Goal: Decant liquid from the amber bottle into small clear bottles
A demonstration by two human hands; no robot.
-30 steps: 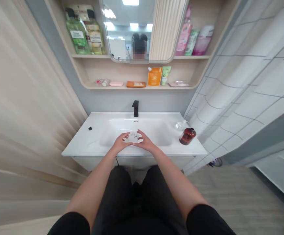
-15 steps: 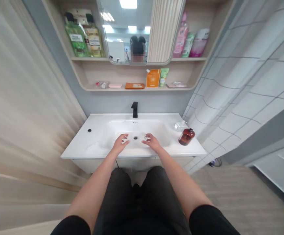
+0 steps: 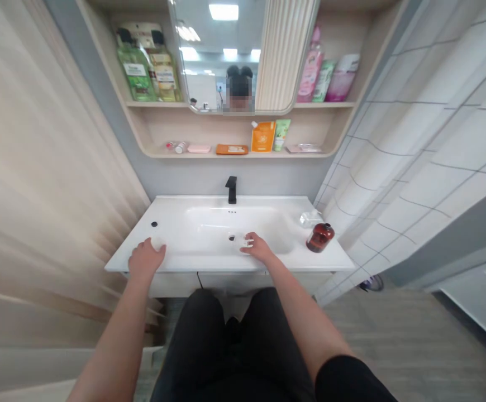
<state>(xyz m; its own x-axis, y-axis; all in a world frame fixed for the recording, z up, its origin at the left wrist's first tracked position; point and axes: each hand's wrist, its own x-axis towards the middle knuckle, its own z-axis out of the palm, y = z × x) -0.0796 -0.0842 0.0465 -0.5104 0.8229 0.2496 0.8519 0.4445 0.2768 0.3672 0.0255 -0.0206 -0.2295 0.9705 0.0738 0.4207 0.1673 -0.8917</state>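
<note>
My left hand (image 3: 146, 258) is over the left front of the white countertop (image 3: 134, 245), thumb and fingers curved around a small whitish thing (image 3: 157, 244) whose kind I cannot make out. Above the front of the white basin (image 3: 209, 237), my right hand (image 3: 258, 247) has bent fingers on a small see-through thing (image 3: 239, 240), too faint to name. Just left of it lies the dark drain hole (image 3: 232, 238). A black tap (image 3: 232, 190) stands at the back. To the right of my right hand are an amber bottle (image 3: 320, 238) and a clear pump bottle (image 3: 310, 219).
A small black round piece (image 3: 154, 224) lies on the left counter. Over the sink hangs a shelf cabinet with a mirror (image 3: 222, 50), green and yellow bottles (image 3: 138, 78), an orange pouch (image 3: 263, 137) and pink bottles (image 3: 311, 70). Curtains hang on the left (image 3: 58, 167) and right (image 3: 398, 128).
My left hand has moved left from above the basin to the left counter, at the whitish thing. My right hand stays over the basin, slightly lower in view.
</note>
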